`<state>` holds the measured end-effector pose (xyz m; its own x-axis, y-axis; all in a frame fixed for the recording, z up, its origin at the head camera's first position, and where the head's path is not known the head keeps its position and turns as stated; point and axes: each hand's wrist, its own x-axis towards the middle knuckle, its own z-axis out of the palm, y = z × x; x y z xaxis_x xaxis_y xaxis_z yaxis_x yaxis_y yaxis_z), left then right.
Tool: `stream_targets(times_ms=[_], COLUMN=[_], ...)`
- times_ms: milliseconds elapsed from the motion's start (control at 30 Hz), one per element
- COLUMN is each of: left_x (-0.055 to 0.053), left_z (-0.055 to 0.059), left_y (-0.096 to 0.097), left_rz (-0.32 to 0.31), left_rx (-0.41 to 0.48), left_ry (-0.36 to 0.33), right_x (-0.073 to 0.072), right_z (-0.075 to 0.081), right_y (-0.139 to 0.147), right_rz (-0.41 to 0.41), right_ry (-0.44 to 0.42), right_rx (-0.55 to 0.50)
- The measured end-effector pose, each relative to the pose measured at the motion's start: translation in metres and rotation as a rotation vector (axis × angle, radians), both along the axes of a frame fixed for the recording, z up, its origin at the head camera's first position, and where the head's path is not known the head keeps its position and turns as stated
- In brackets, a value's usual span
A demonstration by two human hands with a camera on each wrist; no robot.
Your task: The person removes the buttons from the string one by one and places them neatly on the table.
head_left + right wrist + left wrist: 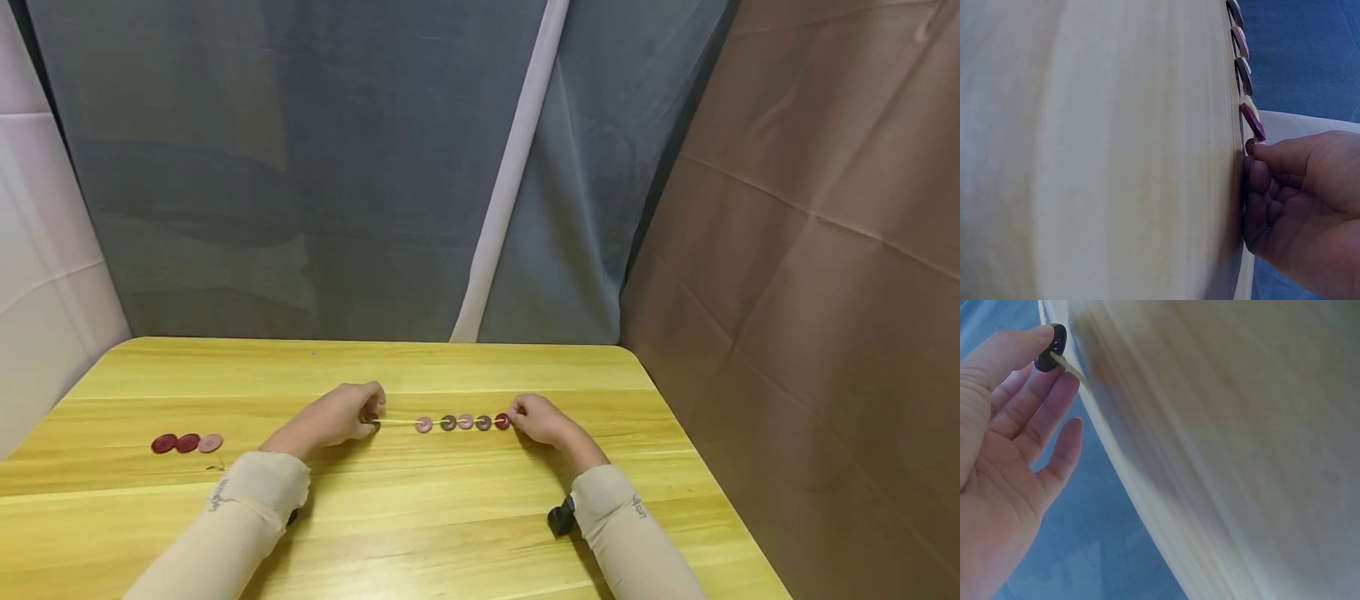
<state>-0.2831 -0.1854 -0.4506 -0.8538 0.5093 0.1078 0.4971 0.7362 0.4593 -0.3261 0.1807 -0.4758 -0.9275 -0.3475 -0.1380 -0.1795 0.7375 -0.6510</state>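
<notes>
A yellow cord [397,422] runs across the table between the two hands, with several buttons threaded along it. Pink buttons [423,425] alternate with dark grey ones [447,422], and a dark red button [502,422] is at the right end. My left hand [337,415] pinches a dark button [1055,347] between thumb and fingers; the cord comes out of its holes. At the other end, my right hand [543,419] pinches the cord right beside the dark red button, thumb against index finger. The pinched piece is mostly hidden by the fingertips.
On the left of the wooden table [420,517] lie two dark red buttons [163,443] and a pink button [211,443] in a row. A small scrap of thread [215,467] is just in front of them. A grey curtain [360,167] hangs behind the table.
</notes>
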Motion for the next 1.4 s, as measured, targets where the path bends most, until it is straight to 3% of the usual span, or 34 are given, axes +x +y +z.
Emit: stream_targets(times_ms=[400,833,1200,1400], left_x=[0.006,0.02,0.042,0.053], left_z=[-0.002,0.002,0.003,0.004], left_y=[-0.028,-0.061,-0.112,-0.138], left_rz=[0.009,0.033,0.146,0.194], left_rx=[0.021,0.046,0.019,-0.003], left_ry=[0.035,0.043,-0.014,-0.007], right_x=[-0.001,-0.004,-0.005,-0.006], right_z=[0.0,-0.001,-0.002,-0.001], right_y=[0.0,0.001,-0.003,-0.003], right_rz=[0.037,0.017,0.016,0.02], right_ry=[0.036,0.013,-0.001,0.004], right_rx=[0.02,0.026,0.009,0.015])
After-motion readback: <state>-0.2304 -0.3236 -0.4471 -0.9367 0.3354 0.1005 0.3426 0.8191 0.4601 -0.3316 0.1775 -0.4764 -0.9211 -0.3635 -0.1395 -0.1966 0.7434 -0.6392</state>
